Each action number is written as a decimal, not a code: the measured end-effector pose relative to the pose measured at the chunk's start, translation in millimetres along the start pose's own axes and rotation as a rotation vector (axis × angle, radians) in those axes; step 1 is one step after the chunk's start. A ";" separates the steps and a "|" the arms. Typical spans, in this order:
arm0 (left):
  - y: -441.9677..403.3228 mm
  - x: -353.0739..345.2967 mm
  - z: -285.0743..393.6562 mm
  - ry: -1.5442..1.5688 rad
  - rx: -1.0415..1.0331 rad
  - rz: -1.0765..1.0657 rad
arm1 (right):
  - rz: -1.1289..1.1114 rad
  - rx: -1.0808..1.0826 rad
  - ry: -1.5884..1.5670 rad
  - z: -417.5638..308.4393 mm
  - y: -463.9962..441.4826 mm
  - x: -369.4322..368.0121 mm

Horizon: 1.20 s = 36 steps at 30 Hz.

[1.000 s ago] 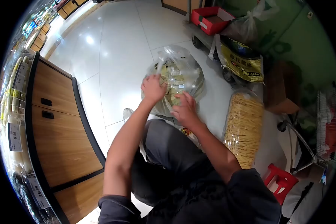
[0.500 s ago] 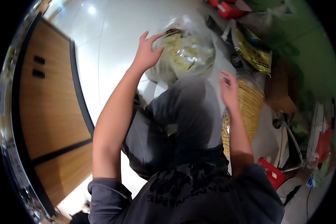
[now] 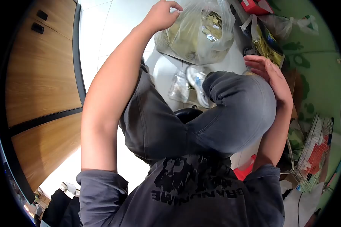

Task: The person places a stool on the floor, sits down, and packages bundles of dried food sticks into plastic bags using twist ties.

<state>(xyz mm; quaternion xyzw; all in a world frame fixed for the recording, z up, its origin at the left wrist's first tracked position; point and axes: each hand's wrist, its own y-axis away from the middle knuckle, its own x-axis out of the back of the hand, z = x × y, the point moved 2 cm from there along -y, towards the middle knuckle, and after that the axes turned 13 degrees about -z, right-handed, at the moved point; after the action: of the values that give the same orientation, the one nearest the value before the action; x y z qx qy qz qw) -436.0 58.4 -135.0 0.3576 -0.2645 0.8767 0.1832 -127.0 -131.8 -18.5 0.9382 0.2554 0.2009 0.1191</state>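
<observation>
A large see-through plastic bag (image 3: 174, 43) of yellow-green contents, which look like dried leaves, stands on the floor before my knees. My left hand (image 3: 162, 16) is at the bag's upper left edge, thumb and forefinger apart; whether the fingertips touch the plastic I cannot tell. Beside my bent right knee, my right hand (image 3: 269, 75) is held with its fingers stretched out and nothing in them. Between my legs a small clear packet (image 3: 179, 89) lies on the floor by my white shoe (image 3: 197, 85).
Wooden cabinets (image 3: 45, 75) with dark edging run along the left. At the right lie a yellow and black packet (image 3: 269, 47), a red box (image 3: 257, 6) and a wire rack (image 3: 312, 155) near the green wall (image 3: 318, 83). A red item (image 3: 246, 168) is by my right elbow.
My right knee has swung out to the right, now hiding most of the long bag of yellow sticks. The shoe and small packet have come into sight. Both hands stay free of objects.
</observation>
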 end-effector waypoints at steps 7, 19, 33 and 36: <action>12.9 -12.1 -1.7 0.125 0.150 -0.376 | 0.352 -0.161 -0.151 73.2 33.1 6.0; 34.5 -61.6 13.9 -0.092 0.130 -1.273 | -0.267 -1.447 -0.973 283.3 259.7 -198.9; 64.6 -189.4 57.6 -0.176 0.462 -1.706 | 0.124 -1.080 -1.879 334.0 315.9 -286.4; 70.9 -218.3 25.7 -0.167 0.174 -1.614 | 0.253 -1.065 -1.873 313.2 301.7 -278.7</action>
<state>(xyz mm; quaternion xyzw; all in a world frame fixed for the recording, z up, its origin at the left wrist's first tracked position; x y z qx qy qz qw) -310.7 -42.0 -301.1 0.5153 0.1307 0.4623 0.7097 -79.6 -570.3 -287.2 0.5663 -0.1556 -0.4992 0.6371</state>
